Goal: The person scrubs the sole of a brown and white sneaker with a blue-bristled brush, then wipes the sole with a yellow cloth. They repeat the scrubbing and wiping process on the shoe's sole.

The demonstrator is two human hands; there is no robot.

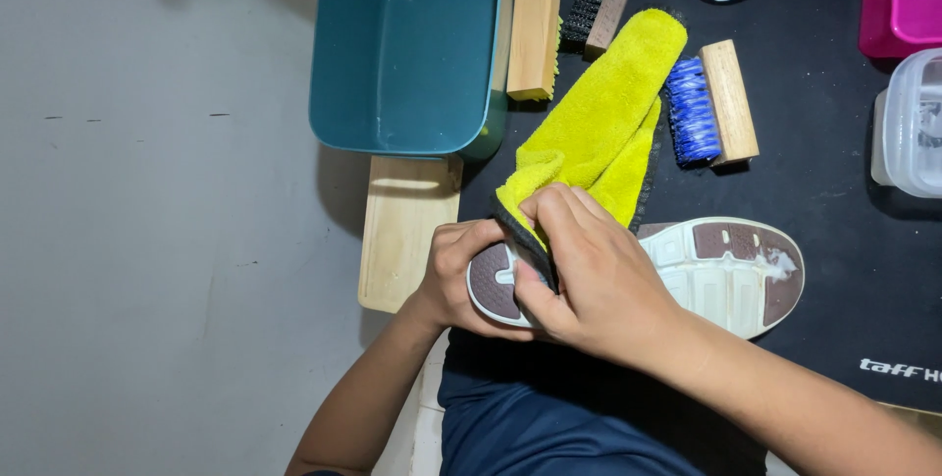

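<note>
Pale grey floor [147, 240], perhaps concrete, beside black mat [834, 211].

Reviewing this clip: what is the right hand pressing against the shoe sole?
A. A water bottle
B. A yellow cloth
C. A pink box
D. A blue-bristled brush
B: the right hand pinches the yellow cloth onto the shoe sole, which the left hand steadies; the blue-bristled brush lies untouched on the mat.

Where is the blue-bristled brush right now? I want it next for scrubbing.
In the head view, the blue-bristled brush lies on the black mat, upper right of the hands, just right of the yellow cloth and above the upturned shoe sole.
</note>
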